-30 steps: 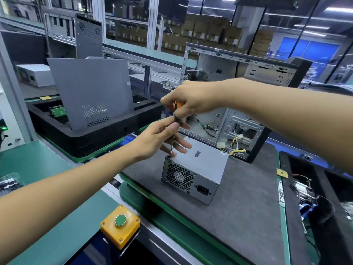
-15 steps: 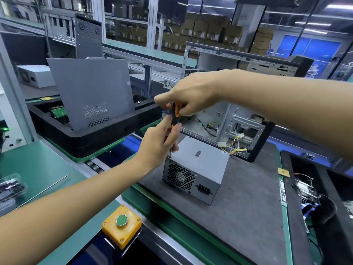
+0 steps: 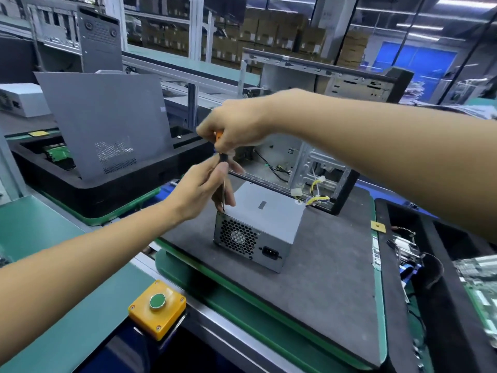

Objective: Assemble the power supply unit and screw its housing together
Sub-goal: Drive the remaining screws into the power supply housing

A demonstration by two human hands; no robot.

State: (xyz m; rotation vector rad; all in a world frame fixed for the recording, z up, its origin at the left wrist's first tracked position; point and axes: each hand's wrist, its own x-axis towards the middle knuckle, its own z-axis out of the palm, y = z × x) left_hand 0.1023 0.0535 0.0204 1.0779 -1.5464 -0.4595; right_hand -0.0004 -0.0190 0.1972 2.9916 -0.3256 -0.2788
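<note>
- Power supply unit (image 3: 265, 224), a grey metal box, sits on the dark mat (image 3: 309, 278), nearer the mat's far edge than its near one, with its fan grille and mains socket facing the near edge.
- Right hand (image 3: 234, 125) hangs above the unit's far-left top corner, fingers curled round the orange-and-black handle of a screwdriver (image 3: 222, 168).
- Screwdriver stands nearly upright, its thin shaft running down to that top corner of the unit; whether the tip sits in a screw cannot be told.
- Left hand (image 3: 200, 192) is just below the right one, thumb and fingers closed round the shaft, steadying it.
- Open computer case (image 3: 322, 157) lies behind the unit at the mat's far edge, with yellow and black wires trailing from it toward the unit.
- Grey side panel (image 3: 107, 122) leans upright in a black foam tray (image 3: 107, 192) beyond the mat's left edge.
- Yellow box with a green push button (image 3: 157, 305) is fixed by the mat's near-left corner.
</note>
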